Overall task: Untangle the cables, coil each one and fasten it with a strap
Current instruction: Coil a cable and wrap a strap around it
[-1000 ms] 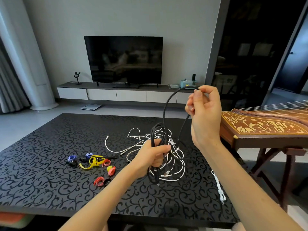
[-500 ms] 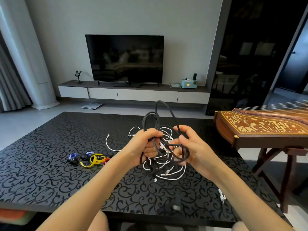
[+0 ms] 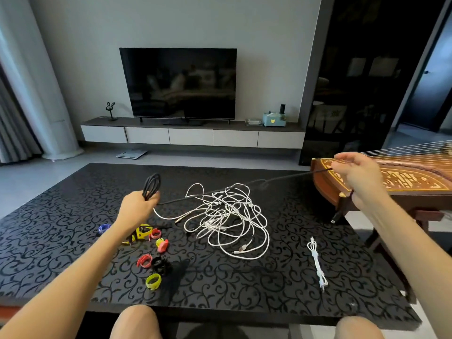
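While left hand (image 3: 137, 207) gripped coiled black cable (image 3: 147, 188) left of white tangle (image 3: 227, 215) | right hand (image 3: 357, 174) pinched its taut end, right of tangle

Soft, even daylight, moderately bright, lightest on the left by the curtain (image 3: 12, 133). No hard shadows, only faint ones under the small items. Glossy bench (image 3: 49, 241) picks up a grey sheen at its far left edge. TV (image 3: 178, 81) and dark glass cabinet (image 3: 354, 81) show dim reflections. Wide-angle bowing: pillar (image 3: 36, 81) leans at the left edge. Motion blur on right hand (image 3: 357, 172) and the taut black cable (image 3: 281, 178). Centre is sharp.
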Tool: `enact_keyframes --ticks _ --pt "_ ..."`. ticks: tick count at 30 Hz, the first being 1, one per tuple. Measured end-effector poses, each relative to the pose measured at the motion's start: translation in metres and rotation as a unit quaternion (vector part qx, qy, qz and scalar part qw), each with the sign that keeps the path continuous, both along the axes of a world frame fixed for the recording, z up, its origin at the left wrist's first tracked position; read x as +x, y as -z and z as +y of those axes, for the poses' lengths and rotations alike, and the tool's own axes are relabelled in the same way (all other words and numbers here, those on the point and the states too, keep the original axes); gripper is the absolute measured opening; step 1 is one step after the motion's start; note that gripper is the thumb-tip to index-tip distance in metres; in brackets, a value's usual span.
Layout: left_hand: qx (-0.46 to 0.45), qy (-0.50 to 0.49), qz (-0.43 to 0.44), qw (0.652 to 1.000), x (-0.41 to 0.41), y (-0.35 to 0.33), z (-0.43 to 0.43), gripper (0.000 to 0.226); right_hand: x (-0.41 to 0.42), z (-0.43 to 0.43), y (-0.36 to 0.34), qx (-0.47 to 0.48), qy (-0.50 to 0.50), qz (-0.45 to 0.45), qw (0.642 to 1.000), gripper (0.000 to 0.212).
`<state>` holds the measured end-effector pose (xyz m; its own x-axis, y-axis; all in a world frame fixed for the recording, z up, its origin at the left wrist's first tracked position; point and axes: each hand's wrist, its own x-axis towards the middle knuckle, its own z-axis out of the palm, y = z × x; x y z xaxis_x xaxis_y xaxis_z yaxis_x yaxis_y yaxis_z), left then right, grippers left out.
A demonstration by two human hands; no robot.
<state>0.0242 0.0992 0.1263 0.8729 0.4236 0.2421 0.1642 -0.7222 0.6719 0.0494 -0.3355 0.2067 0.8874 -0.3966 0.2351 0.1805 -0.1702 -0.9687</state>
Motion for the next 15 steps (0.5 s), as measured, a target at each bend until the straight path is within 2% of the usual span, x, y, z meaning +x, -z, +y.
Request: enact_keyframes --ticks 1,4,7,9,12,15 --pt "0.018 -0.031 -0.009 0.999 0.0 0.004 0.008 0.037 0.005 -0.005 -0.002 0.029 0.042 -0.01 0.999 0.018" --pt "-0.004 -0.155 0.002 0.988 -0.008 0.015 0.049 0.035 0.008 -0.033 -0.012 0.118 0.177 -0.041 0.976 0.025" --pt "-0.028 -0.219 0.011 0.975 -0.016 0.018 0.077 0.041 0.017 -0.045 -0.01 0.061 0.227 -0.045 0.971 0.02" --pt "-0.049 -0.225 0.004 0.973 -0.012 0.012 0.077 0.044 0.025 -0.028 -0.007 0.016 0.203 -0.058 0.977 0.02" --pt "-0.082 -0.183 -0.031 0.979 -0.001 -0.006 0.057 0.045 0.031 0.009 -0.009 -0.022 0.125 -0.074 0.989 0.02" --pt "-0.16 -0.083 -0.07 0.981 0.006 -0.028 0.023 0.039 0.025 0.051 -0.01 -0.139 -0.006 -0.016 0.99 0.018"
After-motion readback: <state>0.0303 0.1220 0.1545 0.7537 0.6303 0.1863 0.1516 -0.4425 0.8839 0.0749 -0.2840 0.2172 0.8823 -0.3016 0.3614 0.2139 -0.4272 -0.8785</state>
